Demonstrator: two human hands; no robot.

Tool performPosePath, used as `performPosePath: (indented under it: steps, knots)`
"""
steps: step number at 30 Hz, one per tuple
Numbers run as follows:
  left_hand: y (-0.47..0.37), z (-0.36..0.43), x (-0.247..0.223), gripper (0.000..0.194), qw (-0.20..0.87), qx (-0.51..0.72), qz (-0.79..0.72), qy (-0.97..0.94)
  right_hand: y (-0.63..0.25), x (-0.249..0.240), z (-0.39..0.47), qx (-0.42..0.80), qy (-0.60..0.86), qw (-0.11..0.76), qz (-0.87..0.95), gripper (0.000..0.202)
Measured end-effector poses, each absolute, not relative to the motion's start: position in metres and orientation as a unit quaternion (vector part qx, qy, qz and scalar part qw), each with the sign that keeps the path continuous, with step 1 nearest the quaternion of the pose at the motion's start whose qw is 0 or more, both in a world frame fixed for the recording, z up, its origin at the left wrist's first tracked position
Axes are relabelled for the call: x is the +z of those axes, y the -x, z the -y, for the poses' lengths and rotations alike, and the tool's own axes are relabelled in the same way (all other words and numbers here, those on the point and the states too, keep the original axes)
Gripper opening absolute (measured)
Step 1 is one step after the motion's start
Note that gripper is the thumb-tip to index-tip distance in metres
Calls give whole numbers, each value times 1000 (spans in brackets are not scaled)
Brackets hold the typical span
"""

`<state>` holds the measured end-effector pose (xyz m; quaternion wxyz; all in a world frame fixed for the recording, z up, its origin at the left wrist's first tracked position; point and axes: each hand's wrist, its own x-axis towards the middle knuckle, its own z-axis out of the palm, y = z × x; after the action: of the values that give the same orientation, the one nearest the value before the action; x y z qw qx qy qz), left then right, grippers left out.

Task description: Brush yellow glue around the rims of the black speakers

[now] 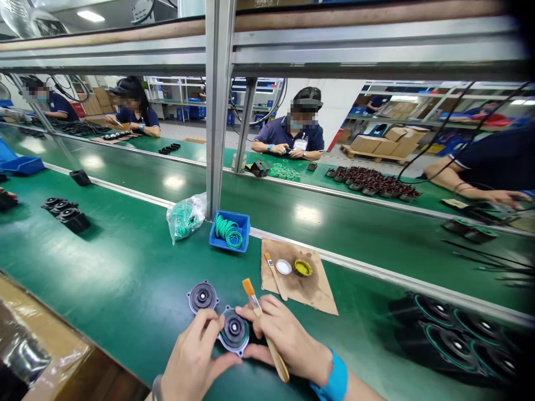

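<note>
A round black part with a metal flange [234,328] is held between my hands, with a thin green ring around its raised centre. My left hand [190,356] grips its left side, fingertips on the rim and thumb below. My right hand [288,340] holds a wooden-handled brush [270,337], orange bristles pointing up and away, while its index finger and thumb touch the part's right side. Just behind sits a similar round part [203,297], with no green ring visible on it.
Cardboard [328,295] carries a second brush [275,275], a white lid [283,267] and a yellow-filled pot [302,268]. Green rings fill a blue bin [244,248] and a plastic bag [186,217]. Black housings stand left [75,220] and right [443,340]. A metal post [215,111] rises ahead; co-workers sit beyond.
</note>
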<state>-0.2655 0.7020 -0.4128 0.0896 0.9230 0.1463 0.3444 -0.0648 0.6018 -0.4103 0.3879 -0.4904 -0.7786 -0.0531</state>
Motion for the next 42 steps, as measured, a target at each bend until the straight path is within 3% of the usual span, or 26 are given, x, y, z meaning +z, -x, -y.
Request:
performPosePath:
  steps: [5, 10, 16, 20, 22, 24, 27, 30, 32, 42]
  knots:
    - [268, -698, -426, 28, 22, 426, -122, -896, 71, -419, -591, -157, 463, 389, 781, 7]
    - [269, -690, -436, 10, 11, 469, -92, -878, 73, -417, -585, -181, 430, 372, 803, 29]
    - [274, -681, -440, 23, -19, 433, -77, -898, 85, -416, -584, -196, 392, 382, 813, 41]
    - [276, -680, -439, 27, 43, 438, -126, -889, 88, -413, -580, -104, 416, 425, 797, 25]
    - [276, -681, -439, 17, 129, 447, -181, -866, 80, -407, -575, -17, 472, 500, 726, 11]
    - [276, -681, -440, 22, 208, 428, -229, -849, 64, -396, -571, 64, 549, 577, 601, 4]
    - [272, -679, -442, 42, 225, 380, -246, -863, 27, -380, -571, 130, 641, 621, 431, 29]
    - [264, -675, -446, 49, 184, 367, -235, -881, -13, -376, -578, 105, 724, 577, 364, 54]
    - [258, -672, -448, 53, 192, 350, -232, -887, -35, -383, -584, 76, 761, 535, 358, 59]
    - [247, -672, -447, 53, 299, 296, -255, -870, -75, -408, -581, 46, 851, 399, 338, 49]
